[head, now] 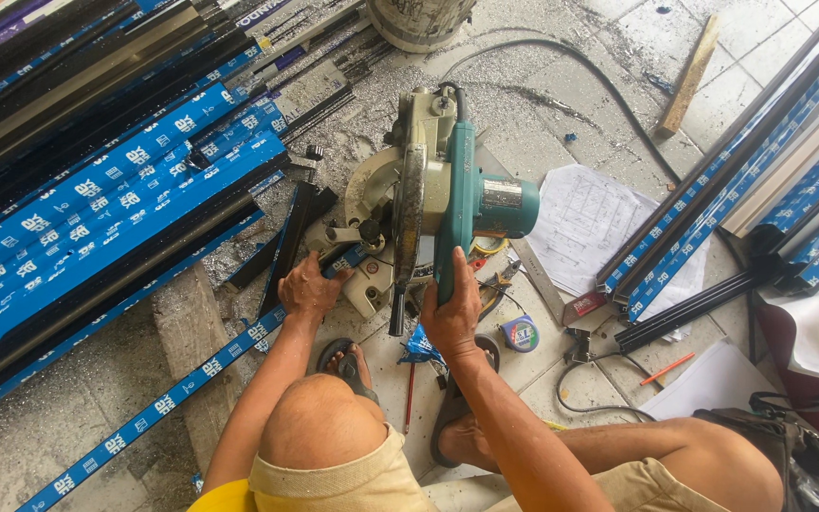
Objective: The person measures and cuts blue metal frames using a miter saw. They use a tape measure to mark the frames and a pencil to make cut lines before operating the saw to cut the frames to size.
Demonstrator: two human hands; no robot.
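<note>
A teal and grey mitre saw (457, 194) stands on the tiled floor in front of me, its blade guard (408, 223) lowered toward the base. My right hand (452, 315) is closed around the saw's teal handle. My left hand (308, 289) presses down on a long aluminium profile wrapped in blue film (172, 393), which runs from the lower left up to the saw's base. My knees and sandalled feet are just below the saw.
A stack of blue-wrapped and black profiles (97, 209) fills the left; more profiles (713, 218) lean at the right. A paper drawing (585, 223), a tape measure (520, 334), an orange pencil (667, 368), a power cable (571, 57), a bucket (419, 19) and a wooden plank (187, 332) lie around. Metal shavings cover the floor.
</note>
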